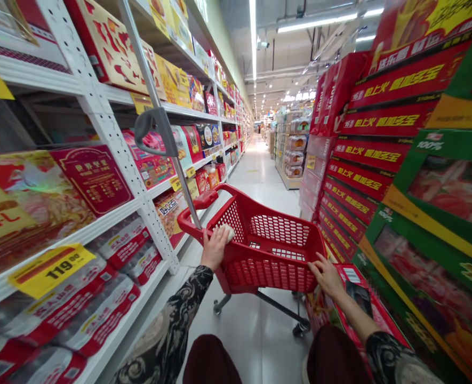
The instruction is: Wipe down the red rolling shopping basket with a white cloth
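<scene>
The left hand [215, 248] curls its fingers over the near rim of the red wheeled basket [276, 234], pressing a pale wad [229, 232] (cloth or paper, hard to tell) against it. The right hand [326, 274], fingers loosely spread, touches the basket's right corner. The basket stands on the aisle floor [255, 176] between stocked shelves [100, 234].

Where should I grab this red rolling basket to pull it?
Grip the grey loop handle on the slanted pole, reaching up from the near left side: it is shaped for a hand and stands above your left hand on the red rolling basket.
</scene>
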Demonstrator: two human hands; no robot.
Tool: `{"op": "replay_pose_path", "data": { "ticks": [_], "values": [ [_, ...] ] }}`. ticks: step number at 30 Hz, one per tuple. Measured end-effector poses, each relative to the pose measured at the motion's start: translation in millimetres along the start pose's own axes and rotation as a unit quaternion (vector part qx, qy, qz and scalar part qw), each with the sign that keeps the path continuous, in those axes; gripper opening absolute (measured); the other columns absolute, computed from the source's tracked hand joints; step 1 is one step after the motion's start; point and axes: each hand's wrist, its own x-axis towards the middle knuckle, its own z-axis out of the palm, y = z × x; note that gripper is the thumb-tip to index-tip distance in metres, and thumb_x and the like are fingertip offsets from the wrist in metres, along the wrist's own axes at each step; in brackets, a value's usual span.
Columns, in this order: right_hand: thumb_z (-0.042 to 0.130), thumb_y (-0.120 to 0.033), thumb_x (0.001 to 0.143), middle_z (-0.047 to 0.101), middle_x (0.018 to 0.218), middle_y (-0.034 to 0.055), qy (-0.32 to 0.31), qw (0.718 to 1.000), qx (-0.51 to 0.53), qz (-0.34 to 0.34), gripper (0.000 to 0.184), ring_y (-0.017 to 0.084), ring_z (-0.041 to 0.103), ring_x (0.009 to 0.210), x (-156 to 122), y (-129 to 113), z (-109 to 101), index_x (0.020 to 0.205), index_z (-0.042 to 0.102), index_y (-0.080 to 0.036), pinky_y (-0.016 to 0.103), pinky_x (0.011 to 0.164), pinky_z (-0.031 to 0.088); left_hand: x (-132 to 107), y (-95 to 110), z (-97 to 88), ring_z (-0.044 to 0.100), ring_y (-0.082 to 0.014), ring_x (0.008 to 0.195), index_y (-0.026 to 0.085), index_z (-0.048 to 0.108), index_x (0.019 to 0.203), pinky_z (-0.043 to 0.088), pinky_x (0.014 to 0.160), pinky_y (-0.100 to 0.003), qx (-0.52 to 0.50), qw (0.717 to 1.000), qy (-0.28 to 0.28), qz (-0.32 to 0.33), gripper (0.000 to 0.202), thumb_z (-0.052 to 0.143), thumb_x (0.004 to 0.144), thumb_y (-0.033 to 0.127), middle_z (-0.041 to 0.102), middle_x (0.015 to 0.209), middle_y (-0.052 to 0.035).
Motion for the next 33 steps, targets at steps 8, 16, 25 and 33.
{"op": "replay_pose_path", "data": {
  "ticks": [8, 16, 25, 33],
  "values": [
    [0.038, -0.046, 0.082, 0.062, 0.107, 0.0117, 0.003, 1.0, 0.009, -0.003, 0.04, 0.026, 0.045, 0.119, 0.5, 5.0, -1.9, 0.072, 0.066, -0.019, 0.041, 0.096, 0.037, -4.7, 31.6, -0.3, 0.042, -0.0229, 0.123, 0.022, 0.049, 0.122, 0.017, 0.107, -0.056, -0.049, 0.997, -0.036, 0.056, 0.047, 0.033, 0.082, 0.006, 0.051, 0.131, -0.0078],
    [0.034, -0.044, 0.083, 0.051, 0.125, 0.0153, 0.048, 0.995, -0.063, 0.057, 0.042, 0.031, 0.04, 0.122, -11.9, -5.1, -7.2, 0.089, 0.067, -0.018, 0.051, 0.095, 0.035, -13.9, 37.4, -13.1, 0.035, -0.0249, 0.129, 0.021, 0.05, 0.122, 0.011, 0.107, -0.057, -0.117, 0.992, -0.033, -0.03, 0.054, 0.034, 0.075, 0.0, 0.046, 0.135, -0.0111],
    [0.048, -0.051, 0.078, 0.055, 0.124, 0.0088, 0.047, 0.936, 0.349, 0.008, 0.046, 0.026, 0.046, 0.119, -18.2, -127.6, 3.5, 0.11, 0.061, -0.02, 0.045, 0.104, 0.032, -16.3, 141.7, -17.7, 0.061, -0.0158, 0.087, 0.021, 0.058, 0.11, 0.048, 0.078, -0.028, -0.739, 0.623, -0.034, -0.255, 0.053, 0.051, 0.059, 0.005, 0.067, 0.098, -0.0029],
    [0.061, -0.051, 0.07, 0.053, 0.128, 0.0089, -0.019, 0.77, 0.62, 0.152, 0.08, 0.025, 0.053, 0.113, -27.8, -206.2, 31.2, 0.138, 0.028, -0.022, 0.04, 0.094, 0.044, -33.1, 140.5, -38.1, 0.063, -0.0152, 0.083, 0.016, 0.057, 0.108, 0.048, 0.075, -0.026, -0.874, 0.388, 0.01, -0.293, 0.052, 0.055, 0.057, 0.008, 0.066, 0.1, -0.0071]
  ]
}}
